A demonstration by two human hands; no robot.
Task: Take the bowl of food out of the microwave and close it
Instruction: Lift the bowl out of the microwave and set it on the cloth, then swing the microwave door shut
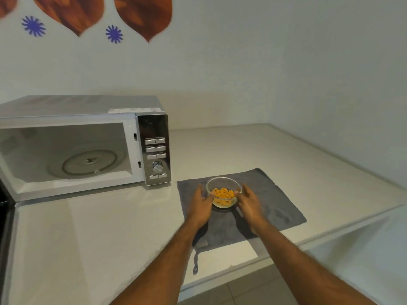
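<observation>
Two bare forearms reach up from the bottom of the frame across a pale cream tabletop. Just right of centre, the left hand and right hand cup opposite sides of a clear round glass bowl holding orange pasta-like pieces; the fingers are loosely curved with the palms facing each other, touching the bowl's wall. The bowl sits on a dark grey cloth mat spread flat on the tabletop, a small hanging loop trailing from the mat's near left corner toward the tabletop's edge. Further back at left centre stands a white and silver microwave oven, well apart from the bowl, its cavity exposed and a round glass turntable visible inside. Its open door runs down the left edge of the frame. Behind, at upper left, a plain wall carries brown leaf-shaped decals and blue star-shaped stickers.
</observation>
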